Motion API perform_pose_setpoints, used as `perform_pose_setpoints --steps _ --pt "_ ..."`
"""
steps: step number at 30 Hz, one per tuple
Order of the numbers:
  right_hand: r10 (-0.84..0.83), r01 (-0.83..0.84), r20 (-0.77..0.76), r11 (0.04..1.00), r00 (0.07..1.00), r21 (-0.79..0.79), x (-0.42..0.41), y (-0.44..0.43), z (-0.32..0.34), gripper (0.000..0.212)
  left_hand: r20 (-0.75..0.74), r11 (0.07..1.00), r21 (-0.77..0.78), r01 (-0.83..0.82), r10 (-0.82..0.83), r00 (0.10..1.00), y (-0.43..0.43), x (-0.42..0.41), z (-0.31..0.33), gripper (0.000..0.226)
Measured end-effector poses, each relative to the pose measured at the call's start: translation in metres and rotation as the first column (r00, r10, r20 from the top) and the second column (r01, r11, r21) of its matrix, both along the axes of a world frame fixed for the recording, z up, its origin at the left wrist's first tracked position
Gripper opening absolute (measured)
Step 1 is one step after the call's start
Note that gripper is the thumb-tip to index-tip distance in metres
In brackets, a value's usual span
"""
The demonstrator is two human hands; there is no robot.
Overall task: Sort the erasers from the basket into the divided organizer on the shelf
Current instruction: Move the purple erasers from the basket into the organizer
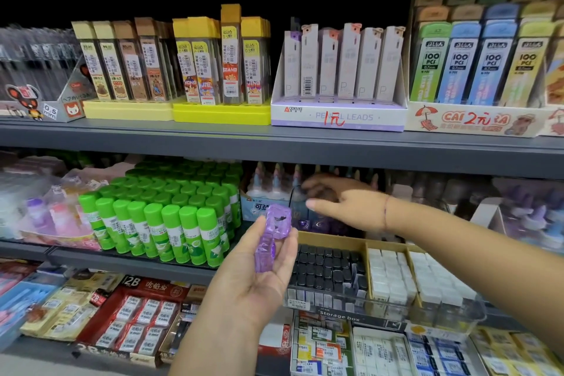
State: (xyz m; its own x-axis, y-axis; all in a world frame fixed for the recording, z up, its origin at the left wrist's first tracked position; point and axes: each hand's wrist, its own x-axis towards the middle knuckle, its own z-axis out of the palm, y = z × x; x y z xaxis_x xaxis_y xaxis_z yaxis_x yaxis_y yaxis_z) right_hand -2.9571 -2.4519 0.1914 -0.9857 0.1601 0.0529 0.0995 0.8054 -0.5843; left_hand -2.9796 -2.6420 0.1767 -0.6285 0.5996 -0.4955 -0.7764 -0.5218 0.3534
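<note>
Clear purple erasers [270, 235] stacked upright beside the divided organizer [335, 239]

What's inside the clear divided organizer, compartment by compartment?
Clear divided organizer: small black erasers fill the left compartment, white erasers the middle and right ones. Lower layers are covered; the left hand, holding purple translucent erasers, hides its near-left corner.

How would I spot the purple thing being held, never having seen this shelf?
Find the big block of green glue sticks. Just right of it, a left hand rises palm up, holding a purple eraser stack. Unlike the black erasers and white erasers boxed beside it, it is see-through violet.
</note>
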Motion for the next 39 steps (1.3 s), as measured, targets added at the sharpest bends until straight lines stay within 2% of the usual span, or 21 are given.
perform_pose_setpoints --steps 2,3,5,7,11,14,16,17,20,25,27,29,31,32,34,39 --pt "0.092 -0.117 -0.109 0.959 0.990 -0.256 0.009 -0.015 0.007 0.031 -0.023 0.999 -0.033 0.031 -0.031 0.999 0.002 0.003 -0.002 0.031" --pt "0.140 -0.170 -0.127 0.950 0.982 -0.263 0.013 -0.020 0.009 0.035 -0.037 0.997 -0.054 0.047 -0.049 0.998 0.003 0.004 -0.003 0.030" --pt "0.216 -0.223 -0.107 0.973 0.971 -0.061 0.017 -0.026 0.010 0.047 -0.059 0.993 -0.093 0.076 -0.082 0.995 0.005 0.007 -0.005 0.026" --pt "0.259 -0.253 -0.069 0.964 0.964 0.084 0.019 -0.028 0.010 0.050 -0.066 0.989 -0.120 0.089 -0.097 0.993 0.007 0.010 -0.006 0.019" --pt "0.224 -0.208 -0.081 0.964 0.971 0.163 0.019 -0.024 0.013 0.042 -0.063 0.986 -0.127 0.104 -0.112 0.992 0.008 0.011 -0.006 0.017" --pt "0.043 -0.032 -0.052 0.983 0.998 0.182 0.016 -0.002 0.022 0.035 -0.026 0.991 -0.104 0.087 -0.090 0.996 0.004 0.008 -0.005 0.020" --pt "-0.135 0.115 0.092 0.975 0.987 0.191 0.012 0.015 0.021 0.031 -0.012 0.994 -0.093 0.064 -0.066 0.998 0.001 0.006 -0.004 0.020" --pt "-0.185 0.143 0.159 0.958 0.970 0.248 0.010 0.021 0.018 0.028 -0.012 0.994 -0.088 0.058 -0.059 0.998 0.000 0.006 -0.003 0.020" --pt "-0.191 0.065 0.277 0.912 0.942 0.406 0.001 0.025 0.006 0.022 -0.015 0.994 -0.088 0.058 -0.060 0.998 0.000 0.006 -0.002 0.019" --pt "-0.177 -0.068 0.427 0.864 0.887 0.499 -0.007 0.016 0.005 0.028 -0.014 0.993 -0.096 0.069 -0.070 0.997 0.001 0.005 -0.003 0.019" --pt "-0.188 -0.123 0.476 0.827 0.859 0.548 -0.009 0.014 0.005 0.013 -0.013 0.993 -0.096 0.070 -0.072 0.997 0.001 0.003 -0.004 0.019" --pt "-0.180 -0.165 0.517 0.817 0.837 0.552 -0.010 0.013 0.005 0.044 -0.012 0.993 -0.097 0.067 -0.068 0.998 0.001 0.002 -0.005 0.020" --pt "-0.155 -0.143 0.522 0.863 0.839 0.485 -0.013 0.014 0.005 0.061 -0.014 0.994 -0.097 0.060 -0.061 0.998 0.000 0.002 -0.005 0.020" --pt "-0.136 -0.143 0.528 0.880 0.838 0.454 -0.013 0.015 0.006 0.058 -0.015 0.994 -0.097 0.057 -0.059 0.998 0.000 0.002 -0.005 0.020" --pt "-0.131 -0.144 0.536 0.886 0.834 0.440 -0.015 0.022 0.003 0.035 -0.016 0.994 -0.096 0.053 -0.054 0.998 0.000 0.001 -0.004 0.020" --pt "-0.112 -0.161 0.506 0.871 0.855 0.464 -0.018 0.034 -0.010 0.021 -0.011 0.994 -0.098 0.050 -0.052 0.999 0.000 0.002 -0.004 0.020"
